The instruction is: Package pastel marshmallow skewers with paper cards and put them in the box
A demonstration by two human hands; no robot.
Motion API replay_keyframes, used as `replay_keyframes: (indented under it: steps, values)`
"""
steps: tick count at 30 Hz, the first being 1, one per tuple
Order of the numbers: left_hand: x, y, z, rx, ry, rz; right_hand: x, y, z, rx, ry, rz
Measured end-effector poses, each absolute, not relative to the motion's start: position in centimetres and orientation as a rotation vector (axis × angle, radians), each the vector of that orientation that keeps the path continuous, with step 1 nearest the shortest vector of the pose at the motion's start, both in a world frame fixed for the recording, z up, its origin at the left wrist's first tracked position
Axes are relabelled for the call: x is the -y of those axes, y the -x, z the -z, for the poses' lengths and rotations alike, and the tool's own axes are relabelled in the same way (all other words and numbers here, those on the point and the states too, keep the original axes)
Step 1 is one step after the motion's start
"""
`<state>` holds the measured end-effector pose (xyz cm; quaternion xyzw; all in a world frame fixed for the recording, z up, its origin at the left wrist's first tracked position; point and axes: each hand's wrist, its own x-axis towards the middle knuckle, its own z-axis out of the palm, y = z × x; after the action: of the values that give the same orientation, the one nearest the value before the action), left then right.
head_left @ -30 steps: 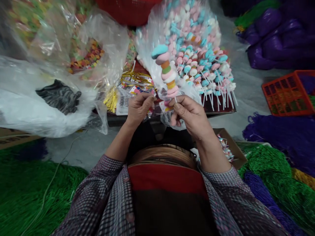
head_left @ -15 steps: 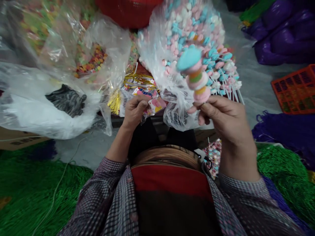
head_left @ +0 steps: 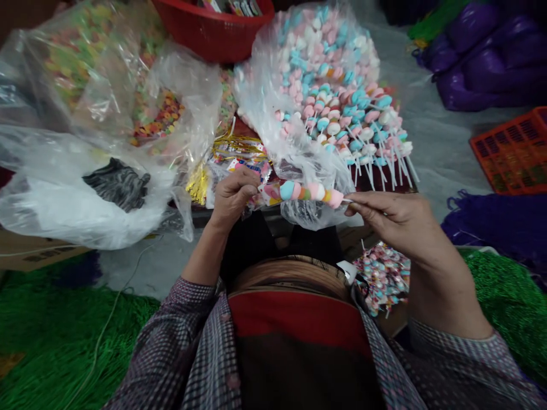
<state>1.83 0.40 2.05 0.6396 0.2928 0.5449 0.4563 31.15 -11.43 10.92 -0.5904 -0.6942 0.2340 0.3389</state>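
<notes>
Left hand [head_left: 234, 196] pinches a printed clear-plastic wrapper [head_left: 270, 195]; right hand [head_left: 391, 215] grips a pastel candy skewer [head_left: 317, 192] by its white stick [head_left: 347, 200], roughly level between both hands. Risk: slack in the wrapper could snag the soft blue tip [head_left: 287, 190].

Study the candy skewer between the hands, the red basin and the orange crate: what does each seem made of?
Candy skewer: matte, soft-looking pieces, marshmallow-like, being rounded and pastel; the white stick could be plastic or paper.
Red basin: probably moulded plastic, slightly glossy, judging by its uniform colour.
Orange crate: likely rigid plastic, fairly dull, given its regular slotted openings.
</notes>
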Motion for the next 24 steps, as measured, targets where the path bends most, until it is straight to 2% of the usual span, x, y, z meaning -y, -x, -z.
replay_keyframes:
  steps: [9, 19, 24]
  values:
    - [-1.2, -1.7, -2.8, -0.561, -1.815, -1.138, 11.5, -32.5, -11.0, 1.832, 1.601, -0.534]
    - [-1.1, -2.3, -2.8, -0.493, -1.926, -1.177, 11.9, -32.6, -10.0, 1.825, 1.564, -0.663]
    - [-1.4, -2.7, -2.9, -0.484, -2.072, -1.104, 11.8, -33.0, -8.9, 1.973, 1.56, -0.539]
